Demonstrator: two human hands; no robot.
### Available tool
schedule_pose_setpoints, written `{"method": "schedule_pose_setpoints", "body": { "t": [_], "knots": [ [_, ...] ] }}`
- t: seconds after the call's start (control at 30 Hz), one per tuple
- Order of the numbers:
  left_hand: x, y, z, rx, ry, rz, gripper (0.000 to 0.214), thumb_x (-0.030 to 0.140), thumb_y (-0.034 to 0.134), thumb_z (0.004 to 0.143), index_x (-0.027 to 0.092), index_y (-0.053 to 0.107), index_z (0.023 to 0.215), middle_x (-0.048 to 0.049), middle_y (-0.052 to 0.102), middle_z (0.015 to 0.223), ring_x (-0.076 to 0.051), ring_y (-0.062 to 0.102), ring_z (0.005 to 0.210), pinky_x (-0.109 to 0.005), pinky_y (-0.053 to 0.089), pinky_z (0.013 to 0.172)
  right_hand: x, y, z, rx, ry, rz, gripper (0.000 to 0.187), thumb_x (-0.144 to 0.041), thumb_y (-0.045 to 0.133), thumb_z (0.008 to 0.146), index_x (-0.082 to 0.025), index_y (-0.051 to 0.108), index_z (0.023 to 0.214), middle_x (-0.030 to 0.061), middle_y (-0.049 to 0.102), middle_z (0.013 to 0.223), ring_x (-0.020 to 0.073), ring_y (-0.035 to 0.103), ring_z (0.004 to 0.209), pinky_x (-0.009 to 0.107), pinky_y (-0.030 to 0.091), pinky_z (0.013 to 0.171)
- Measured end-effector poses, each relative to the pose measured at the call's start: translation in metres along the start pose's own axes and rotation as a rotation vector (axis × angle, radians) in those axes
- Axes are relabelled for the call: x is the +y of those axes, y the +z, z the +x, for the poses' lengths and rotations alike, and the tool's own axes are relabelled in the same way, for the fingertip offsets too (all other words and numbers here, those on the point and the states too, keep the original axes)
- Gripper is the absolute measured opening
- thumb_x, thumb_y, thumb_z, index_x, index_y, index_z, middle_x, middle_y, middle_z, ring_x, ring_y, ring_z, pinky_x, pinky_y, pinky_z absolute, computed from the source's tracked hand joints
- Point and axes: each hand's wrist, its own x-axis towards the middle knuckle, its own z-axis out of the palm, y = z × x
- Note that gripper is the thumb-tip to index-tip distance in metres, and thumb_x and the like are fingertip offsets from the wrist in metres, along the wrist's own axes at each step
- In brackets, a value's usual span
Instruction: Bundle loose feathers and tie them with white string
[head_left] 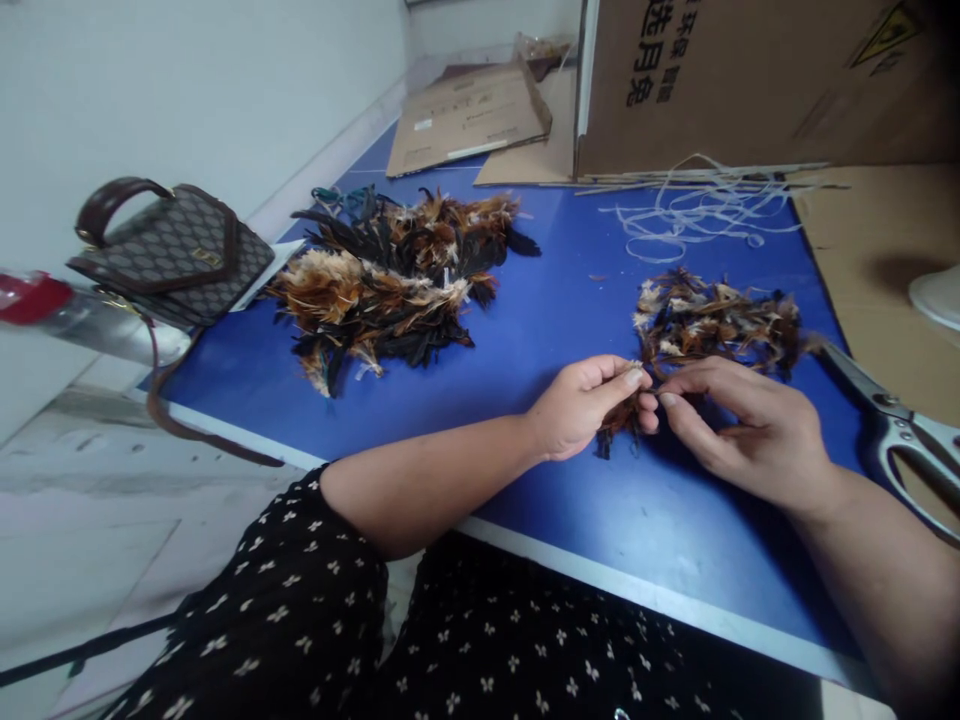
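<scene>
My left hand (pixel 589 400) is closed in a pinch around a small bunch of brown and black feathers (pixel 619 418), whose dark tips hang below the fingers. Close beside it, my right hand (pixel 750 425) has thumb and forefinger pressed together at the bunch's edge; what lies between them is too small to make out. Just behind both hands lies a loose strip of brown, black and cream feathers (pixel 720 320) on the blue tabletop (pixel 555 520). Farther left rest two thicker piles, a front feather pile (pixel 382 310) and a back feather pile (pixel 427 230).
Large scissors (pixel 892 420) lie by my right forearm. White string (pixel 690 205) is tangled near a big cardboard box (pixel 750 90). Flat cardboard (pixel 469 115) lies at the back. At the left are a patterned handbag (pixel 180 250) and a plastic bottle (pixel 97 320).
</scene>
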Motion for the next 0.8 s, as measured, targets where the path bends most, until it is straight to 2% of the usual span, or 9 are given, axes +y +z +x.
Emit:
{"method": "schedule_pose_setpoints", "body": {
  "t": [0.1, 0.2, 0.37, 0.5, 0.67, 0.8],
  "knots": [
    [0.000, 0.001, 0.000, 0.029, -0.028, 0.002, 0.023, 0.033, 0.079, 0.109, 0.015, 0.066, 0.106, -0.0013, 0.074, 0.087, -0.013, 0.073, 0.072, -0.032, 0.065, 0.076, -0.001, -0.001, 0.000, 0.003, -0.001, -0.004, 0.017, -0.011, 0.079, 0.102, -0.026, 0.074, 0.109, 0.0021, 0.081, 0.097, 0.0173, 0.079, 0.081, 0.032, 0.063, 0.078],
    [0.001, 0.004, -0.001, 0.040, -0.012, 0.040, 0.024, 0.034, 0.080, 0.108, 0.015, 0.066, 0.104, -0.0001, 0.072, 0.086, -0.010, 0.068, 0.067, -0.030, 0.064, 0.071, -0.001, 0.000, 0.000, -0.001, -0.009, -0.008, 0.018, -0.012, 0.079, 0.103, -0.027, 0.075, 0.110, 0.0019, 0.082, 0.098, 0.0175, 0.079, 0.081, 0.033, 0.064, 0.078],
    [0.005, 0.010, -0.003, 0.056, 0.017, 0.070, 0.017, 0.025, 0.071, 0.112, 0.014, 0.067, 0.101, 0.0016, 0.066, 0.079, -0.005, 0.053, 0.058, -0.021, 0.045, 0.057, 0.001, -0.001, -0.001, 0.059, -0.013, -0.074, 0.016, -0.014, 0.079, 0.102, -0.028, 0.074, 0.109, 0.0019, 0.082, 0.096, 0.0184, 0.078, 0.078, 0.033, 0.063, 0.073],
    [0.007, 0.013, -0.004, 0.096, 0.007, 0.102, 0.018, 0.022, 0.069, 0.114, 0.014, 0.067, 0.098, 0.0030, 0.061, 0.075, -0.004, 0.047, 0.056, -0.020, 0.034, 0.054, 0.003, -0.005, -0.001, 0.152, 0.000, -0.171, 0.011, -0.017, 0.080, 0.101, -0.027, 0.075, 0.104, 0.0025, 0.083, 0.094, 0.0193, 0.078, 0.077, 0.034, 0.063, 0.074],
    [0.007, 0.013, -0.003, 0.087, 0.042, 0.108, 0.017, 0.018, 0.065, 0.114, 0.014, 0.066, 0.097, 0.0033, 0.060, 0.074, -0.004, 0.044, 0.055, -0.021, 0.032, 0.054, 0.006, -0.009, 0.000, 0.237, 0.016, -0.265, 0.007, -0.020, 0.078, 0.101, -0.026, 0.075, 0.099, 0.0023, 0.083, 0.090, 0.0186, 0.078, 0.074, 0.033, 0.062, 0.072],
    [0.004, 0.010, -0.002, 0.088, 0.059, 0.115, 0.015, 0.020, 0.068, 0.112, 0.015, 0.066, 0.098, 0.0029, 0.062, 0.076, -0.005, 0.045, 0.056, -0.022, 0.034, 0.055, 0.007, -0.010, 0.000, 0.254, 0.017, -0.290, 0.006, -0.022, 0.077, 0.102, -0.026, 0.075, 0.097, 0.0021, 0.083, 0.088, 0.0188, 0.078, 0.074, 0.033, 0.063, 0.072]
  ]
}}
